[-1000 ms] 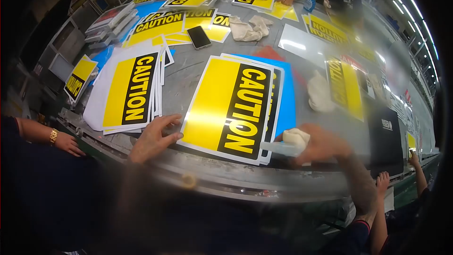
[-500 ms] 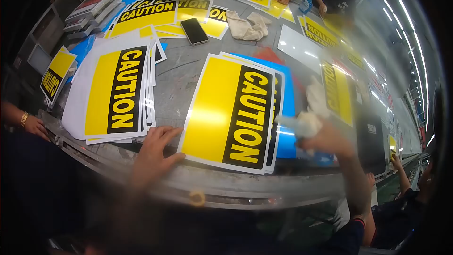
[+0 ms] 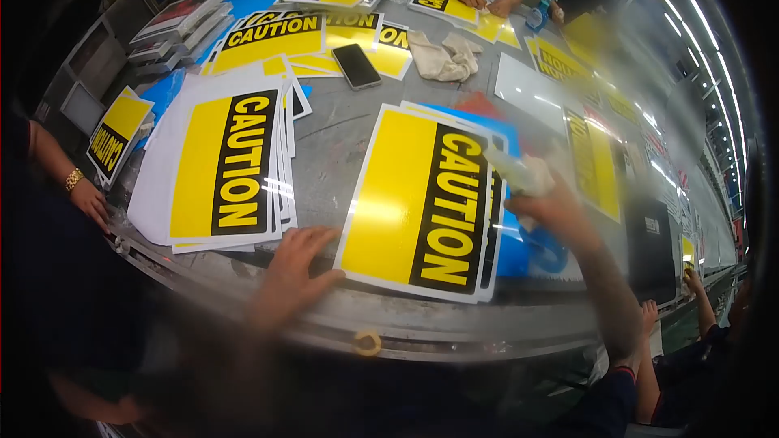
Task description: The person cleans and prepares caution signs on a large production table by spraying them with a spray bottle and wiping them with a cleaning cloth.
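A yellow and black CAUTION sign (image 3: 389, 195) lies on a small stack in front of me, partly over a blue sheet (image 3: 513, 251). My left hand (image 3: 302, 268) rests at the sign's lower left corner, its fingers apart and holding nothing. Over the right edge of the stack is my right hand (image 3: 552, 207), closed round a pale, blurred cloth (image 3: 531, 178). Left of the stack, another pile of CAUTION signs (image 3: 195, 170) lies on white sheets. Wet-looking specks show on the front sign.
A phone (image 3: 355, 66), a crumpled cloth (image 3: 442, 57) and more signs (image 3: 272, 36) lie farther back. People work at the far side, one beside a spray bottle (image 3: 542, 10). Another person's hand (image 3: 91, 204) is at the left edge; a dark panel (image 3: 652, 247) lies right.
The view has shifted, so the table's things appear farther right. My right hand has moved up and closer to the front sign with the cloth. My left hand stays by the corner.
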Tool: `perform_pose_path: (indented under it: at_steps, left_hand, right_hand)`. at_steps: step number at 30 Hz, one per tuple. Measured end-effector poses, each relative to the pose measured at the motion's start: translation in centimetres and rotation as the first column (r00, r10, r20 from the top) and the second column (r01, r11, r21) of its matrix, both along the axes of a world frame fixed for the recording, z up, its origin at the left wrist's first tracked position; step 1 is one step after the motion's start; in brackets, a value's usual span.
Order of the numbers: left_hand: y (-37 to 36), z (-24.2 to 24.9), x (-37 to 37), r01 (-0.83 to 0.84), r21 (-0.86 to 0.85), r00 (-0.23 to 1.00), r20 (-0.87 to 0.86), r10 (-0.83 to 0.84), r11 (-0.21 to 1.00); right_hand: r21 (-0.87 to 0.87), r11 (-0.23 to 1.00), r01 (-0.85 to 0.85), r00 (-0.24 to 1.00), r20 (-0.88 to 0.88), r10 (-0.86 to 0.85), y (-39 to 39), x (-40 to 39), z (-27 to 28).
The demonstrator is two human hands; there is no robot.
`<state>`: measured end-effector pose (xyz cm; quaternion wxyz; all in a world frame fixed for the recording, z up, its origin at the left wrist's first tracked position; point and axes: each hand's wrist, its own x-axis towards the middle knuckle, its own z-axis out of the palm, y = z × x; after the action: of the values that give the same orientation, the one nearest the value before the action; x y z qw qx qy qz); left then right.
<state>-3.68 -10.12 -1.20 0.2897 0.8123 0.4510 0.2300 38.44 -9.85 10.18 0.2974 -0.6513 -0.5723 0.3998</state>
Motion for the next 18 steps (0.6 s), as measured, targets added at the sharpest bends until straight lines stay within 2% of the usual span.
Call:
perform_pose_path:
  at_steps: [2, 3, 6, 9, 10, 12, 14, 18]
  left_hand:
    - [-0.2, 0.0, 0.1, -0.008, -0.006, 1.0, -0.005, 0.008, 1.0]
    - [-0.2, 0.1, 0.2, -0.006, -0.008, 1.0, -0.025, 0.006, 1.0]
    - [0.0, -0.3, 0.6, 0.008, 0.011, 0.999, -0.036, -0.007, 1.0]
    - [-0.1, -0.6, 0.3, 0.025, 0.012, 0.999, -0.029, -0.025, 1.0]
    - [-0.1, -0.8, 0.2, 0.024, 0.021, 0.999, -0.024, -0.023, 0.999]
    - [-0.1, -0.9, -0.2, 0.023, 0.005, 1.0, -0.018, -0.023, 1.0]
    - [-0.4, -1.0, -0.4, 0.015, -0.015, 1.0, 0.008, -0.015, 1.0]
    - [-0.4, -1.0, -0.4, 0.058, 0.016, 0.998, -0.011, -0.058, 0.998]
  right_hand:
    - [-0.058, 0.996, 0.063, 0.997, 0.042, -0.06, -1.5, 0.8, 0.5]
    - [-0.051, 0.999, -0.006, 1.0, 0.005, 0.007, -2.2, 0.1, 0.9]
    - [-0.145, 0.974, -0.175, 0.979, 0.083, 0.188, -3.2, -2.7, 1.2]
    - [-0.026, 0.972, -0.231, 0.972, 0.023, 0.232, -0.8, -2.9, -2.6]
    - [0.041, 0.981, -0.191, 0.982, -0.009, 0.191, 0.1, -2.9, -3.0]
    - [0.013, 0.993, -0.116, 0.992, 0.05, 0.115, 1.6, -2.2, -1.5]
    - [0.161, 0.984, -0.077, 0.996, 0.054, 0.069, 0.8, -0.1, -1.4]
    - [0.239, 0.966, 0.097, 0.994, -0.072, -0.082, -4.1, 4.7, 0.6]
